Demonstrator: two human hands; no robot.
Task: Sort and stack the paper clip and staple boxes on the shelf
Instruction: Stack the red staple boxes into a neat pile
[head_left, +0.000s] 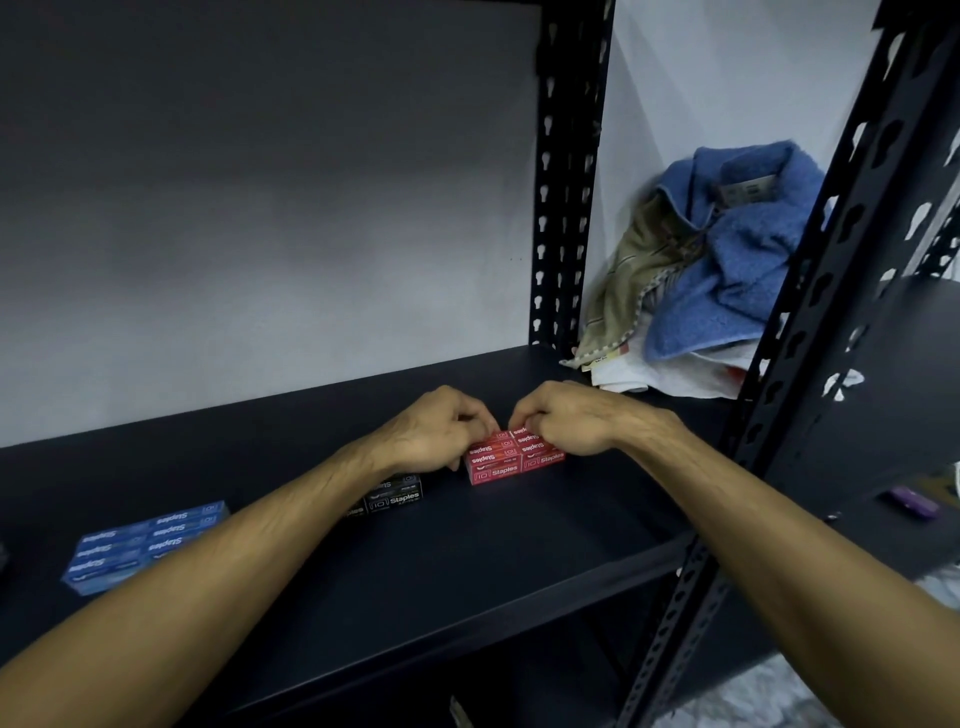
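Both hands are down on the dark metal shelf (467, 561), left hand (434, 431) and right hand (563, 421) with fingers curled, pinching the top of the red cardboard staple boxes (511, 460) stacked between them. Best squeeze evenly inward, keeping edges flush. Left of the hands sit black staple boxes (397, 496) and, farther out, blue staple boxes (145, 543), all closed.
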